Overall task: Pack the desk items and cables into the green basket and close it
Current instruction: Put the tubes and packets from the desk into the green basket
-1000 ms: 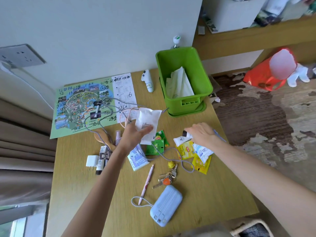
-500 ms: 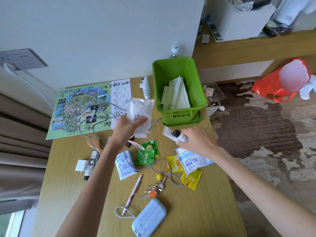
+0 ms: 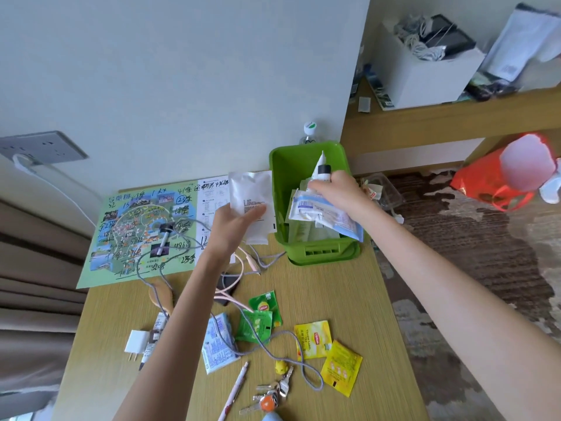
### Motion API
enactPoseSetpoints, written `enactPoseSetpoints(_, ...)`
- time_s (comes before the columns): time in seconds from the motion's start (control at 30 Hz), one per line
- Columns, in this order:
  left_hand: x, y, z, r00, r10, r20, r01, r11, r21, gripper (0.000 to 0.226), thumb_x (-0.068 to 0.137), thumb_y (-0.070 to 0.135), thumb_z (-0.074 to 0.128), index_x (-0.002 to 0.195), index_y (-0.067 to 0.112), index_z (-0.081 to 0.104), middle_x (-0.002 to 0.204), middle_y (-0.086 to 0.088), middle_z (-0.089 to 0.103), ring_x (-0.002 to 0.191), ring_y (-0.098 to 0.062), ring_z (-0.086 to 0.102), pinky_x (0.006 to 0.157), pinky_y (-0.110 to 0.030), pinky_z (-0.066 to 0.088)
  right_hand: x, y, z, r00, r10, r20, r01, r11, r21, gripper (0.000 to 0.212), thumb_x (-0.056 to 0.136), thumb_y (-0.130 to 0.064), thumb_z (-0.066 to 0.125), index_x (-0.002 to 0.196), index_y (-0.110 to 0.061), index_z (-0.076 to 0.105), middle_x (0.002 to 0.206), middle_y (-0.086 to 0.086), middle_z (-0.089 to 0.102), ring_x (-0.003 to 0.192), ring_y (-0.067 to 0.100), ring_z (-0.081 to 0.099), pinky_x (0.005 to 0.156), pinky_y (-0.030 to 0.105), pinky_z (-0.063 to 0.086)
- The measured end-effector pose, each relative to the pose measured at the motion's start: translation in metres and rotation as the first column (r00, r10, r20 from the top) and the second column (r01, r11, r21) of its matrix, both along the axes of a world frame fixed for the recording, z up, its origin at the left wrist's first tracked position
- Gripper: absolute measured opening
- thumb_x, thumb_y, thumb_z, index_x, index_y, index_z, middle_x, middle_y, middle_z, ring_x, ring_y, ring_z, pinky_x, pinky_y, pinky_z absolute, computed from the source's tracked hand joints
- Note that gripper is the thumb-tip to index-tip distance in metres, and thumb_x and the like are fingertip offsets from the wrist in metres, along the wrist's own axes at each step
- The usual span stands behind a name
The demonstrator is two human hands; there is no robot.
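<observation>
Desk w/ green basket, rug rt.

This is looking like a hotel room or a bedroom, not a workplace. A small wooden desk is standing against a plain white wall, with a socket panel beside it and a white cable plugged in. Heavy curtains are hanging at the left, and a patterned carpet is covering the floor at the right. A tourist map, tea sachets, keys and a charger plug are lying about on the desk. A wooden shelf is carrying a white box of odds and ends, and a red bag is sitting on the floor.
</observation>
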State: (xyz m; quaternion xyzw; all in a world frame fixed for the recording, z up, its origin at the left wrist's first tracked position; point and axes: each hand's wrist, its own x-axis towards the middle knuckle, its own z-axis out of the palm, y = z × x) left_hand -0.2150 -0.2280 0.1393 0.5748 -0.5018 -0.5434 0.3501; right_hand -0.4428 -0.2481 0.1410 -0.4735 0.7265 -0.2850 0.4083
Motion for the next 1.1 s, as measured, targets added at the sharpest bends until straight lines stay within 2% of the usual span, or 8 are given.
enactPoseSetpoints(0.17, 0.000, -0.024, -0.005, 0.998, 0.055, 0.018, -0.055, 0.998, 0.007, 0.004, 0.084, 0.018, 0.074, 0.083, 0.016, 0.070, 0.088, -0.011, 0.073, 0.072, -0.015, 0.070, 0.068, -0.027, 0.058, 0.019, -0.038, -0.034, 0.999, 0.047, 0.006, -0.048, 0.988, 0.148, 0.022, 0.084, -0.024, 0.060, 0.069, -0.017, 0.045, 0.061, -0.002, 0.044, 0.055, 0.016, 0.044, 0.053, 0.027, 0.031)
enactPoseSetpoints(0.27, 0.002, -0.035, -0.012, 0.998, 0.061, 0.018, -0.062, 0.998, 0.017, 0.005, 0.083, 0.019, 0.074, 0.082, 0.017, 0.070, 0.081, -0.005, 0.074, 0.065, -0.008, 0.070, 0.059, -0.020, 0.057, 0.026, -0.040, -0.055, 0.982, 0.171, -0.084, -0.144, 0.954, 0.262, 0.020, 0.088, -0.031, 0.059, 0.084, -0.014, 0.052, 0.075, 0.004, 0.053, 0.072, 0.023, 0.055, 0.062, 0.029, 0.037)
enactPoseSetpoints(0.37, 0.001, -0.042, -0.019, 0.998, 0.056, 0.013, -0.057, 0.998, 0.025, 0.005, 0.083, 0.019, 0.075, 0.081, 0.018, 0.070, 0.073, 0.003, 0.075, 0.065, -0.007, 0.071, 0.055, -0.018, 0.054, 0.023, -0.040, -0.064, 0.922, 0.270, -0.277, -0.200, 0.946, 0.257, 0.062, 0.087, -0.052, 0.061, 0.127, -0.007, 0.043, 0.104, 0.009, 0.062, 0.094, 0.030, 0.062, 0.069, 0.034, 0.046)
enactPoseSetpoints(0.47, -0.005, -0.048, -0.025, 0.999, 0.047, 0.005, -0.047, 0.999, 0.026, 0.005, 0.082, 0.018, 0.075, 0.079, 0.019, 0.071, 0.071, 0.006, 0.075, 0.066, -0.007, 0.071, 0.057, -0.018, 0.055, 0.015, -0.046, -0.059, 0.867, 0.290, -0.404, -0.225, 0.953, 0.202, 0.087, 0.083, -0.063, 0.061, 0.142, -0.008, 0.028, 0.118, 0.010, 0.061, 0.100, 0.030, 0.060, 0.068, 0.035, 0.045)
enactPoseSetpoints(0.57, -0.012, -0.050, -0.027, 0.999, 0.052, 0.010, -0.053, 0.998, 0.027, 0.007, 0.081, 0.019, 0.076, 0.076, 0.019, 0.072, 0.071, 0.007, 0.075, 0.066, -0.006, 0.071, 0.058, -0.019, 0.056, 0.008, -0.051, -0.050, 0.911, 0.206, -0.357, -0.177, 0.978, 0.113, 0.078, 0.084, -0.055, 0.065, 0.138, -0.006, 0.036, 0.125, 0.010, 0.057, 0.100, 0.026, 0.056, 0.068, 0.032, 0.039)
enactPoseSetpoints(0.73, -0.024, -0.054, -0.026, 0.997, 0.044, 0.063, -0.044, 0.999, 0.005, 0.009, 0.080, 0.023, 0.077, 0.075, 0.021, 0.070, 0.067, 0.010, 0.074, 0.063, -0.003, 0.070, 0.059, -0.018, 0.056, 0.004, -0.054, -0.032, 0.874, -0.262, -0.408, 0.174, 0.955, -0.240, 0.048, 0.093, -0.031, 0.062, 0.126, -0.002, 0.044, 0.125, 0.014, 0.054, 0.108, 0.032, 0.058, 0.074, 0.035, 0.041)
enactPoseSetpoints(0.9, -0.045, -0.057, -0.022, 0.987, -0.006, 0.163, 0.013, 0.999, -0.045, 0.022, 0.081, 0.023, 0.077, 0.095, 0.007, 0.071, 0.088, -0.007, 0.074, 0.080, -0.019, 0.071, 0.070, -0.031, 0.059, 0.006, -0.037, -0.029, 0.795, -0.121, -0.594, -0.011, 0.977, -0.214, 0.027, 0.096, -0.010, 0.054, 0.122, -0.005, 0.048, 0.122, 0.012, 0.053, 0.106, 0.027, 0.057, 0.074, 0.030, 0.041)
enactPoseSetpoints(1.1, -0.090, -0.060, -0.021, 0.970, -0.057, 0.236, 0.082, 0.992, -0.099, 0.037, 0.078, 0.027, 0.079, 0.103, 0.006, 0.061, 0.092, -0.004, 0.069, 0.082, -0.018, 0.067, 0.069, -0.031, 0.055, -0.020, 0.008, -0.038, 0.725, -0.223, -0.652, -0.047, 0.928, -0.370, 0.035, 0.087, -0.004, 0.063, 0.121, -0.005, 0.052, 0.120, 0.010, 0.051, 0.110, 0.025, 0.052, 0.088, 0.032, 0.049)
